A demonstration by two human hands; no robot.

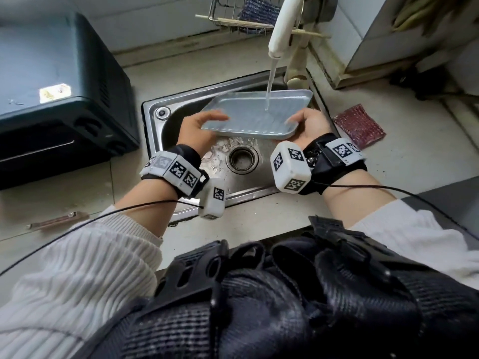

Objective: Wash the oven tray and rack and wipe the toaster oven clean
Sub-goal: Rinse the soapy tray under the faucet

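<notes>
Gripping ridged metal tray (255,112) (seemingly wet), left hand (197,128), right hand (309,124), fingers clamped.

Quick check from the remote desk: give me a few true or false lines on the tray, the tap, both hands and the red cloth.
1. Water from the tap runs onto the tray. True.
2. The tray lies flat on the sink floor. False: both hands hold it above the drain.
3. The left hand grips the tray's left end. True.
4. The right hand holds the red cloth. False: it holds the tray; the cloth lies on the counter.
5. The toaster oven is right of the sink. False: left.
</notes>
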